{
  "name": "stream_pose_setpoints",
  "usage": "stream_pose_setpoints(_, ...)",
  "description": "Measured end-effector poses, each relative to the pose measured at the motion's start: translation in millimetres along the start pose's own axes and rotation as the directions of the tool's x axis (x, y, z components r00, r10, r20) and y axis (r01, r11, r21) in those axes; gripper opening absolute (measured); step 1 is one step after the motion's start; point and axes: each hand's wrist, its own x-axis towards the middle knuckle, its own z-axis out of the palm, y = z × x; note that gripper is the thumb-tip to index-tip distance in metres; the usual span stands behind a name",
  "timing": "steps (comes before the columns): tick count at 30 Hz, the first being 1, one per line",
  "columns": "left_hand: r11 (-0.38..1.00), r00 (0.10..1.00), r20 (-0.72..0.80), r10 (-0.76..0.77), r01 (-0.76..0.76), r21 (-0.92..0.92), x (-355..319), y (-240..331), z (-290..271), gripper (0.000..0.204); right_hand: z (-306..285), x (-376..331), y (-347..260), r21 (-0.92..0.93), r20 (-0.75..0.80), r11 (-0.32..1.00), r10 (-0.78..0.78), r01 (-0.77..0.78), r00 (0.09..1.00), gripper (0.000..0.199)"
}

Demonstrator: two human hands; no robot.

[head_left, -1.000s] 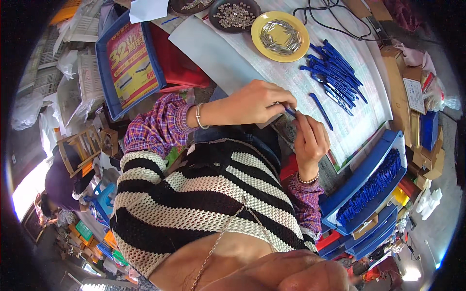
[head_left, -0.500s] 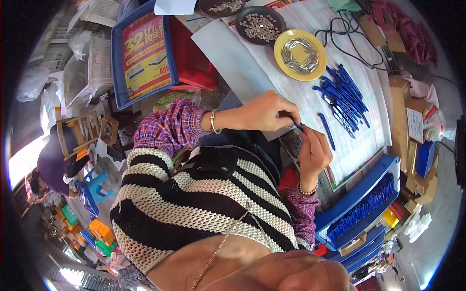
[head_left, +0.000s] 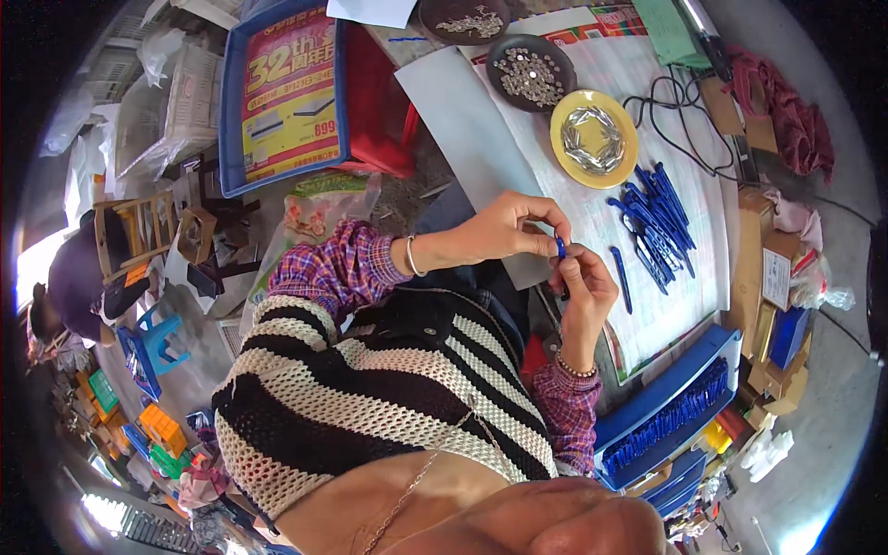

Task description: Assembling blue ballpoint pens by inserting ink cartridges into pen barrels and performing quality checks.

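While pinching a small blue piece with finger and thumb of left hand and right hand, left of the blue pile on the surface, could drop it by holding too loosely.

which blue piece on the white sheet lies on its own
The slim blue plastic stick lying nearest the right hand; the other blue plastic pieces there lie together in a heap.
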Motion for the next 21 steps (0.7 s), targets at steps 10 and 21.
stream_pose_setpoints(10,0.933,0.92,-0.33,0.212,-0.291,-0.212,-12,21,-38,0.015,49,62,-42,-0.679,0.457,0.427,-0.391,0.597,0.799,0.024)
stream_pose_setpoints(21,0.946,0.91,-0.37,0.187,-0.268,-0.181,-23,14,-49,0.013,80,159,-20,-0.751,0.634,-0.17,-0.457,0.638,0.624,0.033)
